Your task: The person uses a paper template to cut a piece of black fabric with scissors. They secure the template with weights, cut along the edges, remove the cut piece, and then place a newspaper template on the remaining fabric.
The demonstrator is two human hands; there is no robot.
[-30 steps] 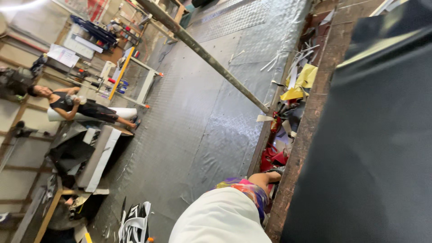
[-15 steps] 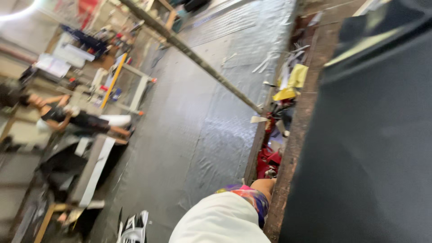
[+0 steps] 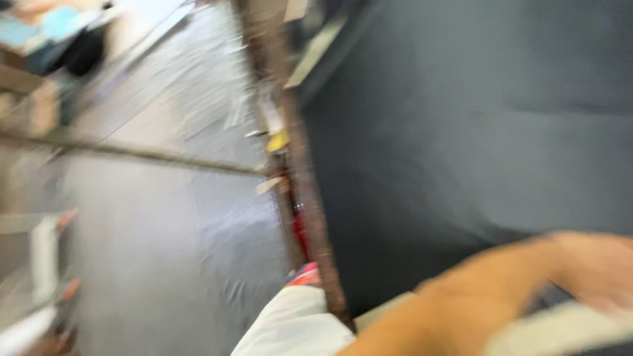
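The view is heavily blurred. A bare forearm crosses the lower right, and my right hand (image 3: 593,267) lies over a dark grey sheet (image 3: 461,132); its fingers are too smeared to read. A pale strip (image 3: 560,329) shows just below that arm. At the bottom centre is my other arm in a white sleeve (image 3: 290,323) with a colourful cuff (image 3: 303,273), next to a brown edge (image 3: 310,198). My left hand itself cannot be made out past the cuff.
A grey shiny plastic-covered surface (image 3: 165,264) fills the left, crossed by a long thin rod (image 3: 132,151). Small yellow (image 3: 278,140) and red (image 3: 300,227) items lie along the brown edge. Blurred furniture stands at the far left.
The camera has swung sharply towards the dark sheet. A bare forearm and hand have come into view at the lower right. The seated person at the left is out of view.
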